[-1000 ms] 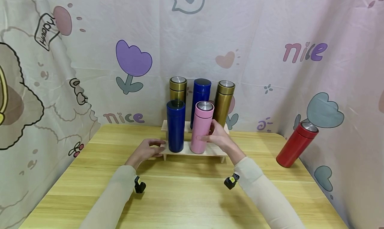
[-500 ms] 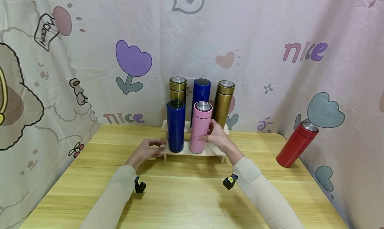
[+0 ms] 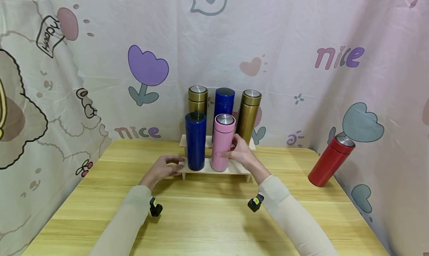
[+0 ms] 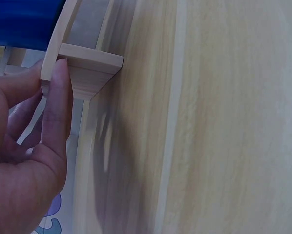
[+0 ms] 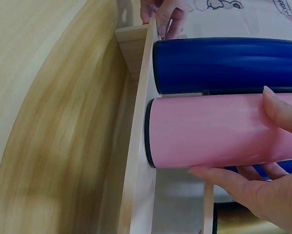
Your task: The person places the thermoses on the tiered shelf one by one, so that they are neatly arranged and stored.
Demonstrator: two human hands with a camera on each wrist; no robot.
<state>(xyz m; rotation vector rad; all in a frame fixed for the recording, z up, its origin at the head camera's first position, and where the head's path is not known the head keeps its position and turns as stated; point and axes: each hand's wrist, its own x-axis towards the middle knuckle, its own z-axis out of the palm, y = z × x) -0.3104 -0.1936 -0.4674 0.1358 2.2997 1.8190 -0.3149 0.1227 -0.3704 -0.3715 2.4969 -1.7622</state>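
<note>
In the head view, a small two-tier wooden rack (image 3: 238, 168) stands on the table. My right hand (image 3: 244, 154) grips a pink thermos bottle (image 3: 223, 138) that stands upright on the rack's lower tier. Thumb and fingers lie on opposite sides of the bottle in the right wrist view. Just left of it is a blue thermos bottle (image 3: 196, 146), also upright on the lower tier. At the rack's left end, my left hand (image 4: 36, 131) pinches the edge of the lower board, as the left wrist view shows.
On the upper tier stand a gold bottle (image 3: 198, 99), a second blue bottle (image 3: 223, 103) and another gold bottle (image 3: 248, 116). A red bottle (image 3: 330, 163) stands at the table's right side. A patterned cloth (image 3: 281, 32) hangs behind the table (image 3: 207, 218).
The pink bottle has shifted slightly left along the lower tier, closer to the blue one, with my right hand moving along. My left hand stays at the rack's end.
</note>
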